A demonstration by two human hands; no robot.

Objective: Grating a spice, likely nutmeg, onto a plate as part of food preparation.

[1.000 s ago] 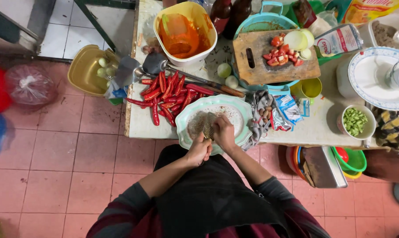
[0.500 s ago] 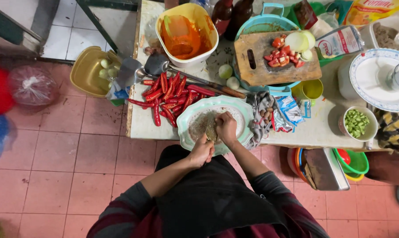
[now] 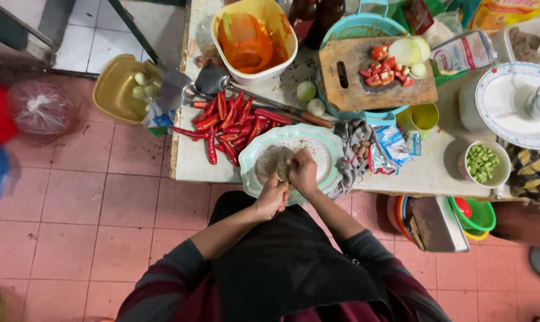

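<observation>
A heap of long red chili peppers [image 3: 229, 122] is lying on the pale counter [image 3: 431, 173], touching a wooden-handled knife [image 3: 294, 112]. Behind them a yellow plastic tub smeared with orange sauce [image 3: 252, 36] is sitting. To the right, chopped red tomato pieces [image 3: 382, 64] are resting on a brown wooden cutting board [image 3: 401, 89], and a small white bowl of chopped green vegetables [image 3: 483, 164] is standing near the counter's edge.

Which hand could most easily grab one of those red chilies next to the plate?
Probably the left hand. It works at the side of the pale green plate nearest the red chilies, which lie just past that rim. The right hand would have to cross over the left to get there.
</observation>
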